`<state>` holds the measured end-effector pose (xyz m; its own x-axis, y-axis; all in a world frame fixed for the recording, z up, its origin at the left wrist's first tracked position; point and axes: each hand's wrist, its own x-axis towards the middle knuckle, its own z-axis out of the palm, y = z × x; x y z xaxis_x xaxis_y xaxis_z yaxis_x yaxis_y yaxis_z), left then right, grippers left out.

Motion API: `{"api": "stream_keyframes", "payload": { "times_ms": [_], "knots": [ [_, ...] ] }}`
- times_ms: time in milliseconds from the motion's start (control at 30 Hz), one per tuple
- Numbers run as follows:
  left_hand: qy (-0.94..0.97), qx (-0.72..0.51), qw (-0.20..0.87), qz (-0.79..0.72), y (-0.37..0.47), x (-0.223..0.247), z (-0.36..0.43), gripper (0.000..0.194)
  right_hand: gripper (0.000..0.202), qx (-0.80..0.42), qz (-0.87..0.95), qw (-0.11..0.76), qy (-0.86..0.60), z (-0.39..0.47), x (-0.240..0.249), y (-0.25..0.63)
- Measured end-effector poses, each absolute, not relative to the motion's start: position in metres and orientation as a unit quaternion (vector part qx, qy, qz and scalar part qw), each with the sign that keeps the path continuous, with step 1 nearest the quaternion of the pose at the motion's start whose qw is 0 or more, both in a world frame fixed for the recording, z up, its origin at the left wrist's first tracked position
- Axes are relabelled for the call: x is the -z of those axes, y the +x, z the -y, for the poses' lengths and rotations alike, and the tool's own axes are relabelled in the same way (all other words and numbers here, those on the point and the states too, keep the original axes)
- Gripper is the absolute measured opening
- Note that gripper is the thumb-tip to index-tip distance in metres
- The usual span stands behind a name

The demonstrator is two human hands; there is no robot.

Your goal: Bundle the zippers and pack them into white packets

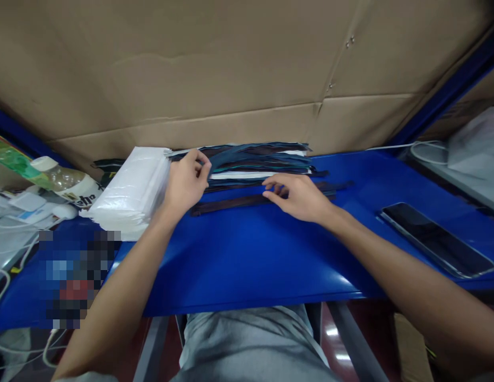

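Note:
A pile of dark blue, brown and white strips lies along the back of the blue table. My left hand is at the pile's left end, beside a stack of white plastic bags; its fingers are curled, and whether they pinch anything is too small to tell. In front of the pile lies a separate brown strip. Over this strip's right part is my right hand, with thumb and fingers apart and nothing visible between them.
A phone lies at the right. To the left are a plastic bottle, white cables and a charger, with a pixelated area nearer the front. Cardboard stands behind the table. A clear plastic bag sits far right.

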<state>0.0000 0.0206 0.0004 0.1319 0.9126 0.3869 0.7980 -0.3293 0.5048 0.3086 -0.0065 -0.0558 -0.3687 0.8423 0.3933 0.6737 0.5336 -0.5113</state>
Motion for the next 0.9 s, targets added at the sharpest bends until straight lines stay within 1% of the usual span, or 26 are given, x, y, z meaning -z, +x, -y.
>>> {"api": "stream_keyframes", "payload": {
  "times_ms": [100, 233, 333, 433, 567, 667, 767, 833, 900],
  "knots": [
    [0.746, -0.366, 0.220, -0.510, 0.019, 0.013, -0.005, 0.018, 0.029, -0.205, 0.805, 0.367, -0.419, 0.017, 0.058, 0.286],
    [0.739, -0.385, 0.326, -0.447, 0.043, 0.029, 0.011, 0.020, 0.027, -0.265, 0.786, 0.387, -0.403, 0.027, 0.054, 0.272],
    [0.730, -0.396, 0.375, -0.412, 0.052, 0.032, 0.018, 0.023, 0.026, -0.261, 0.783, 0.382, -0.416, 0.027, 0.054, 0.273],
    [0.726, -0.393, 0.403, -0.396, 0.055, 0.033, 0.020, 0.028, 0.026, -0.214, 0.781, 0.398, -0.430, 0.025, 0.057, 0.277],
    [0.738, -0.380, 0.400, -0.390, 0.056, 0.032, 0.023, 0.023, 0.025, -0.165, 0.798, 0.393, -0.425, 0.026, 0.059, 0.278],
    [0.743, -0.375, 0.380, -0.404, 0.057, 0.031, 0.023, 0.021, 0.023, -0.130, 0.827, 0.363, -0.409, 0.026, 0.057, 0.277],
    [0.748, -0.365, 0.352, -0.428, 0.051, 0.028, 0.017, 0.021, 0.024, -0.052, 0.851, 0.329, -0.406, 0.018, 0.055, 0.282],
    [0.746, -0.364, 0.309, -0.465, 0.040, 0.024, 0.010, 0.022, 0.023, 0.009, 0.846, 0.313, -0.433, 0.007, 0.054, 0.297],
    [0.743, -0.342, 0.219, -0.531, 0.024, 0.020, 0.001, 0.023, 0.022, 0.056, 0.825, 0.306, -0.471, -0.007, 0.054, 0.323]
  ]
}}
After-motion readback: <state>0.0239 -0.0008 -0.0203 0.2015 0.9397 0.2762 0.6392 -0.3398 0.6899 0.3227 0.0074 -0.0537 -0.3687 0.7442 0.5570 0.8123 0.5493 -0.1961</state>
